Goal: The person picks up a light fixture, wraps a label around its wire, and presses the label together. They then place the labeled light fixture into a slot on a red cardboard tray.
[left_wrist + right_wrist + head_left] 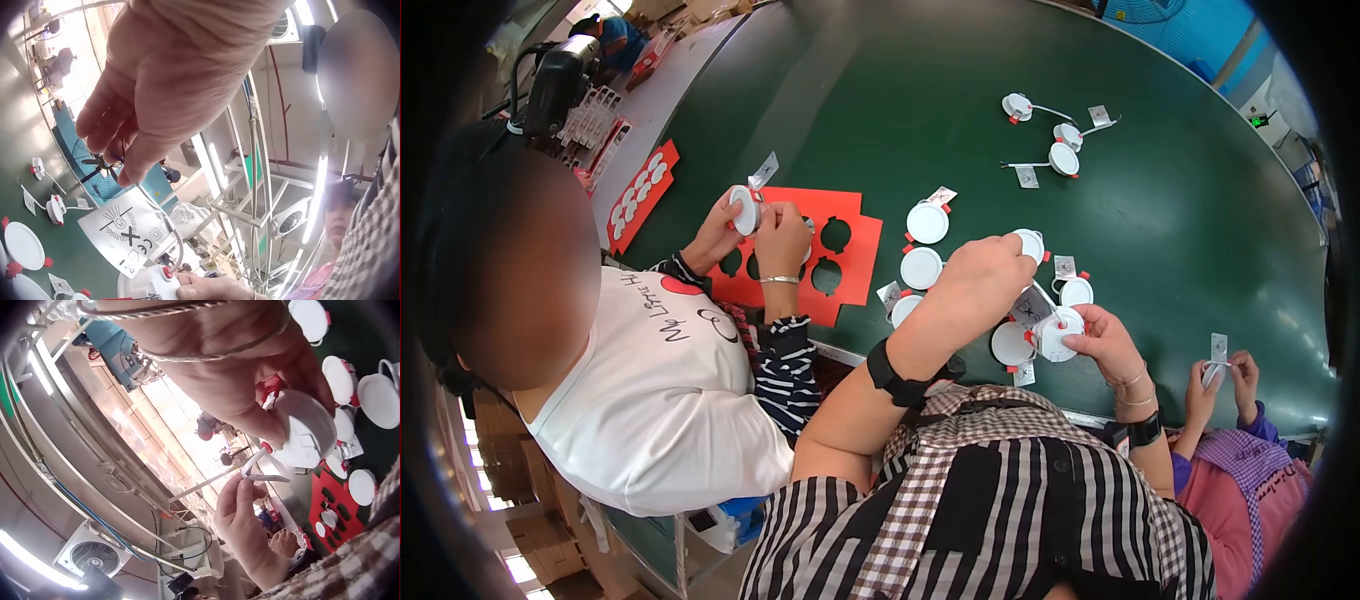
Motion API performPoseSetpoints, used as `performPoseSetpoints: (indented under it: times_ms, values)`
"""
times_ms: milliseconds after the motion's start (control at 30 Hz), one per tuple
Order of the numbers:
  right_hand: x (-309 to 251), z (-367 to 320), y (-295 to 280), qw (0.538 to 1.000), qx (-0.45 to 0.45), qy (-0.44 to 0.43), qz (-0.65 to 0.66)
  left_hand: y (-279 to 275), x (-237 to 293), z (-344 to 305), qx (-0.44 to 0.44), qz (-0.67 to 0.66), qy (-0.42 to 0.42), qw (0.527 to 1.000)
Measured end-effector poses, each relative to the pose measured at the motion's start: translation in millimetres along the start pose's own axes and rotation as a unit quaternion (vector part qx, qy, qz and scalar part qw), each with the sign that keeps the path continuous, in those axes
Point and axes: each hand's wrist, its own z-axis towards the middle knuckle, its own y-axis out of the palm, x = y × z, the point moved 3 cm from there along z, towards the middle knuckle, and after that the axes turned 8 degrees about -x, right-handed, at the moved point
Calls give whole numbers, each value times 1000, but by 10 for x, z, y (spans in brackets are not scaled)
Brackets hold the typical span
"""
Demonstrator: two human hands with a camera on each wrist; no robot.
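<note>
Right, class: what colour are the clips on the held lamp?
Red clips on the white lamp; clearest in right wrist view.

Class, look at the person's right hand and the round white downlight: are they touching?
Touching. The right wrist view shows the right hand with thumb and fingers pressed against the white downlight, gripping its rim, with no gap between them.

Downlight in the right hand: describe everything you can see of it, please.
The downlight is a round white disc, plastic by its look, with red clips at its rim. The right hand grips its edge, holding it tilted above the green table. A thin white cable with a printed paper label runs from it up to the left hand, which pinches it.
</note>
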Motion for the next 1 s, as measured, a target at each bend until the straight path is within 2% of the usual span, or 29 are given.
performPoseSetpoints:
  times_ms: [133,200,267,333,467,567,700,767,800,833,933,1000]
  values:
    - [-86,19,64,1000,-1,3,5,-29,-78,-6,-16,-67,3,998]
    - [-106,45,93,996,-42,-15,79,46,-225,-6,12,-170,-33,985]
    - [-86,67,71,991,-67,-17,113,21,-228,11,-67,-362,-156,917]
    - [-136,66,124,981,-94,-30,166,101,-193,-9,-65,-499,-230,833]
    - [-164,46,141,976,-91,-34,197,162,-144,-6,-56,-576,-228,783]
    - [-186,56,129,979,-82,-49,177,185,-127,3,-54,-600,-218,768]
    - [-203,61,102,981,-75,-58,171,189,-10,14,-37,-616,-216,757]
    - [-255,52,105,984,-66,-52,154,173,29,14,-32,-598,-236,765]
    - [-304,44,126,995,-79,-53,8,192,61,11,-33,-598,-236,765]
    - [-321,32,149,985,-89,-53,-137,217,106,8,-33,-592,-231,771]
    - [-322,18,218,990,-60,-102,-75,250,118,-3,-41,-583,-225,780]
    - [-287,15,223,992,-63,-107,-32,259,44,-30,25,-482,-187,856]
